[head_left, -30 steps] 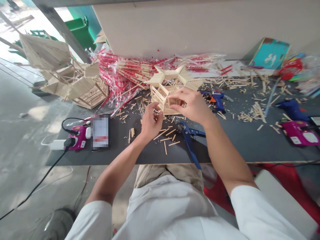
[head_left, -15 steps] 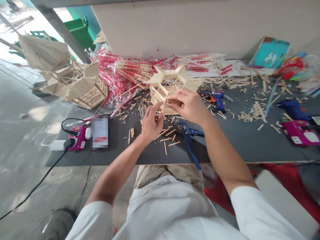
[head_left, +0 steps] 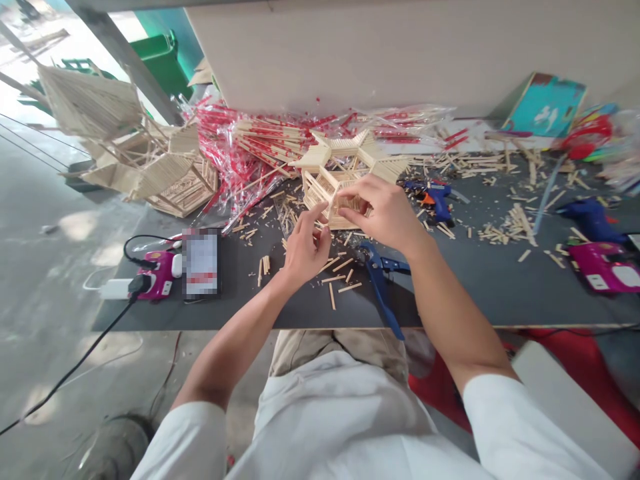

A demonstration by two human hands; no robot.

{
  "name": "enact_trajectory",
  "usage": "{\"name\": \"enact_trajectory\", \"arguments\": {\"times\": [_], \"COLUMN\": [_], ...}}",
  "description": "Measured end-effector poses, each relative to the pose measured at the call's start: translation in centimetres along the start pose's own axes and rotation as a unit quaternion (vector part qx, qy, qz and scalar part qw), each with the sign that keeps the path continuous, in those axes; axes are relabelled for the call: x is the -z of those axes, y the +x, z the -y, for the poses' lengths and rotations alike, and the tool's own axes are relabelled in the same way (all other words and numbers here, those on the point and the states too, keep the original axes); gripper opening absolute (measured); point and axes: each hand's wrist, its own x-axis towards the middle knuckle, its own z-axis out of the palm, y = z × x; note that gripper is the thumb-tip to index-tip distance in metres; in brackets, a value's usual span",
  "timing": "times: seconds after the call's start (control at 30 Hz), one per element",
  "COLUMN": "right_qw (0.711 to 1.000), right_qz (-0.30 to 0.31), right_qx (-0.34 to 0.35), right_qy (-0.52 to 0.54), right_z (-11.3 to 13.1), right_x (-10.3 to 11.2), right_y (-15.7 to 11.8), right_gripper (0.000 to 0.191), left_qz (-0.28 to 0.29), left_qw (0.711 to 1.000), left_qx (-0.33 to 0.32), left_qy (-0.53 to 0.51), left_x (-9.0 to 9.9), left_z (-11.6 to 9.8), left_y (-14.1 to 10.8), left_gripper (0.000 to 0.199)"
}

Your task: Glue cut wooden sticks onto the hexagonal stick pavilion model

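Observation:
A star-shaped model of thin wooden sticks (head_left: 320, 159) stands on the dark table, in front of me. My left hand (head_left: 306, 247) is at its near left side, fingers curled, the index fingertip touching the model's front. My right hand (head_left: 383, 210) reaches over the near right side, thumb and index finger pressed close together at a front post. Whatever lies between those fingertips is too small to make out. Loose short sticks (head_left: 333, 295) lie just below my hands, beside a blue hand cutter (head_left: 383, 293).
Left stands a larger stick model (head_left: 173, 177) near a purple power strip (head_left: 157, 275) and a phone (head_left: 201, 263). Red-and-clear wrapped sticks (head_left: 225, 147) lie behind. Blue glue guns (head_left: 439, 200), stick scraps and another purple power strip (head_left: 600, 267) are at right.
Both hands keep nearly the same pose at the model. The whole view has shifted very slightly.

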Motion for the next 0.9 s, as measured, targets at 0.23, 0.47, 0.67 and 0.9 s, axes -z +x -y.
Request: {"name": "enact_trajectory", "arguments": {"times": [0.23, 0.47, 0.67, 0.9], "right_qw": [1.0, 1.0, 1.0, 1.0], "right_qz": [-0.012, -0.004, -0.006, -0.02], "right_qx": [-0.014, -0.024, -0.025, -0.017], "right_qy": [0.005, 0.014, 0.012, 0.01], "right_z": [-0.2, 0.1, -0.1, -0.2], "right_x": [-0.1, 0.2, 0.2, 0.1], "right_y": [-0.1, 0.2, 0.1, 0.0], "right_gripper": [0.023, 0.026, 0.028, 0.019], "left_qz": [0.011, -0.006, 0.025, 0.048], "left_qw": [1.0, 0.971, 0.966, 0.974], "left_qx": [-0.001, -0.087, -0.104, -0.068], "left_qy": [0.016, 0.223, 0.235, 0.211], "left_x": [0.0, 1.2, 1.8, 0.9], "left_z": [-0.1, -0.1, -0.4, -1.0], "left_y": [-0.1, -0.4, -0.2, -0.3], "left_gripper": [0.046, 0.048, 0.05, 0.05]}}
